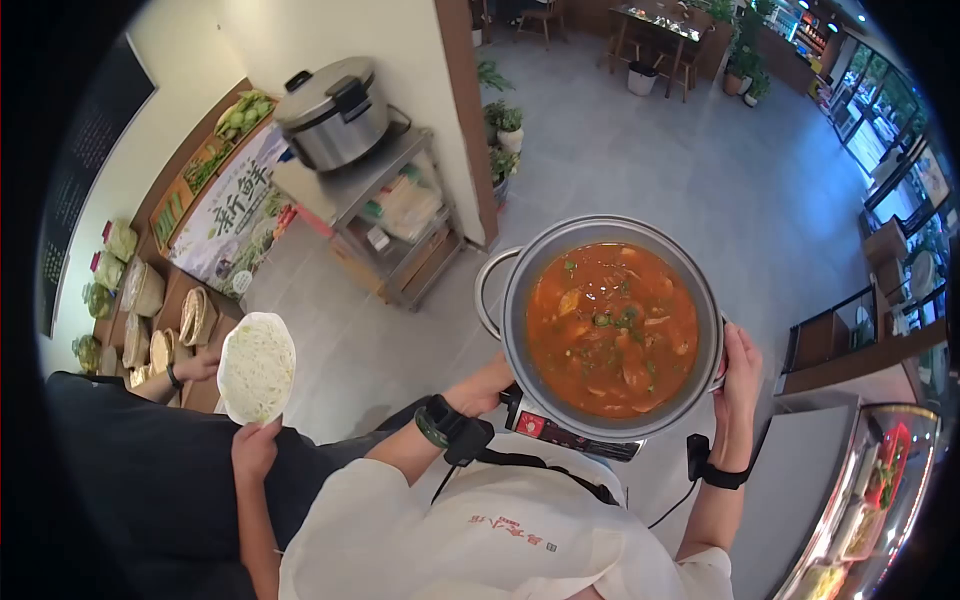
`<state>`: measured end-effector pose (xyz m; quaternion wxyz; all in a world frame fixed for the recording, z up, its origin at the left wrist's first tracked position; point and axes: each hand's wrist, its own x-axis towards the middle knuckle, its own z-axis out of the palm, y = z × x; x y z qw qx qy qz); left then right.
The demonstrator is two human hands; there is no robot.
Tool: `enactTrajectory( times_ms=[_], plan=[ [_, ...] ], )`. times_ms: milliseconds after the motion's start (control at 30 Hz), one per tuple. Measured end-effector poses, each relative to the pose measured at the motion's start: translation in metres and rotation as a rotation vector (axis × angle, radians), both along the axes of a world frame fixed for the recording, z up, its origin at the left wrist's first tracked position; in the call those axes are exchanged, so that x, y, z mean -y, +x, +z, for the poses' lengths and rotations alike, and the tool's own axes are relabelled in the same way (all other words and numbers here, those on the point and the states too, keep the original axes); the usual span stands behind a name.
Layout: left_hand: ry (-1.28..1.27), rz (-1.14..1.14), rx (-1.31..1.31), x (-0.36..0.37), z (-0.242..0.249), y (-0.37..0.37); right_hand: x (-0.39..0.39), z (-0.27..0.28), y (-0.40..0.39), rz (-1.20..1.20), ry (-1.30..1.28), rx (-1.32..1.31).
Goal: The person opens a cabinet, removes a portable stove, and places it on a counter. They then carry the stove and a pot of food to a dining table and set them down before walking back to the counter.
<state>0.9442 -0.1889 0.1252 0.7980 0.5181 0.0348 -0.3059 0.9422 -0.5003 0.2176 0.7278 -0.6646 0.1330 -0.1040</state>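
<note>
A wide grey metal pot holds red-orange stew with pieces of meat and chopped green herbs. The pot rests on a portable stove, mostly hidden underneath it. My left hand is closed at the stove's left side, its fingertips out of sight. On the pot's far right, where the second handle would be, my right hand is wrapped round the side; something reddish shows by its fingers. The pot's left loop handle stands free. Both wrists wear black straps.
At left, a person in dark clothes holds a white dish of pale shreds with two hands. A rice cooker stands on a metal cart ahead. A lit display case is at right; potted plants line the wall corner.
</note>
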Motion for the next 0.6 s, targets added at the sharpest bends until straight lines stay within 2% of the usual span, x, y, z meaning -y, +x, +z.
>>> enactTrajectory(
  times_ms=[100, 267, 367, 600],
  plan=[
    [-0.06, 0.054, 0.088, 0.027, 0.009, 0.059, 0.035, 0.007, 0.075, -0.001, -0.041, 0.067],
    [0.027, 0.096, 0.0, 0.074, 0.029, 0.189, 0.07, 0.03, 0.202, 0.006, -0.008, 0.005],
    [0.046, 0.095, -0.047, 0.096, 0.043, 0.265, 0.09, 0.024, 0.284, -0.004, -0.002, 0.035],
    [0.027, 0.125, 0.004, 0.146, 0.063, 0.429, 0.144, 0.041, 0.456, 0.043, -0.04, 0.015]
  ],
)
